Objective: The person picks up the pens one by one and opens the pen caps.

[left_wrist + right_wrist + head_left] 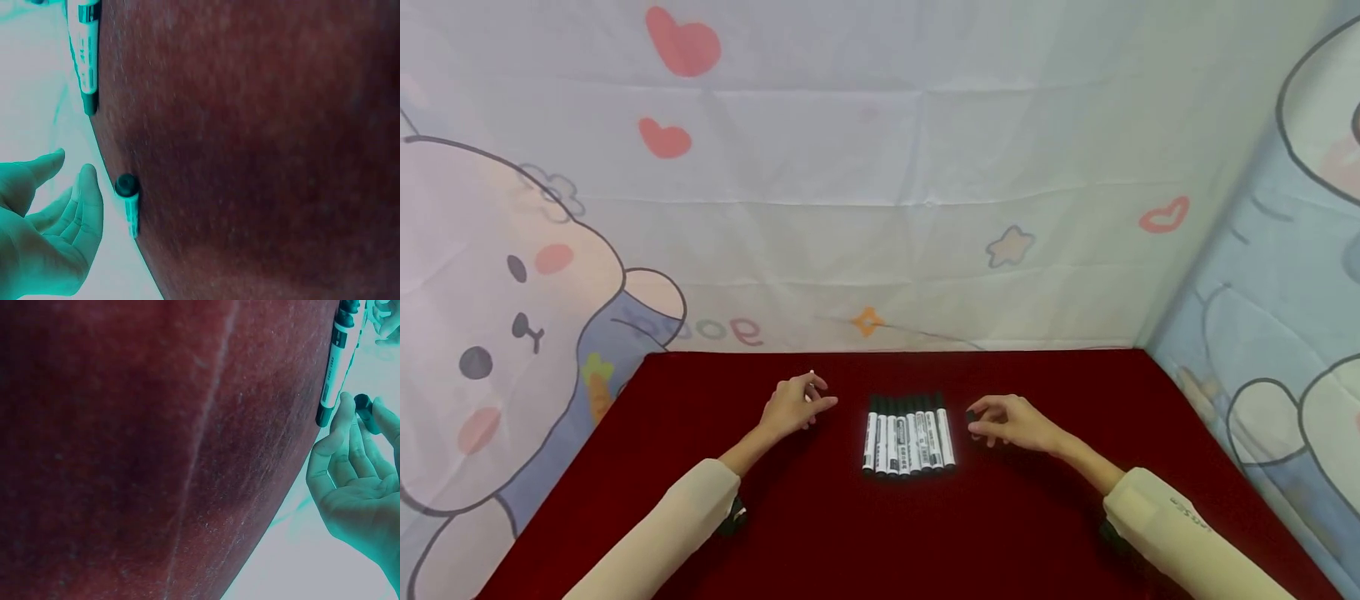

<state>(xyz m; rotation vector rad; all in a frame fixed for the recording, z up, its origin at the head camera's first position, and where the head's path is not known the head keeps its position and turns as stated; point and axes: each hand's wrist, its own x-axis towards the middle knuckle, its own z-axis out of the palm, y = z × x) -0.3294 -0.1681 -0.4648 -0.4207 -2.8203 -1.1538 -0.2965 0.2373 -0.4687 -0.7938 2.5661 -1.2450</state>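
Right of marker row (902, 440), cap (365, 412) pinched by right hand (1013, 422), likely fingertip-held for smallness; left of row, left hand (788, 407) loosely spread near lone marker (130, 206).

Your left hand (792, 405) and right hand (1017, 422) flank a row of slim white, black-ended markers (902, 442) on dark red cloth (917, 533).
Your right thumb and fingers pinch a small black piece (971, 416).

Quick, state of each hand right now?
Left hand: open, holding nothing.
Right hand: closed, pinching a small black cap-like piece between thumb and fingers.
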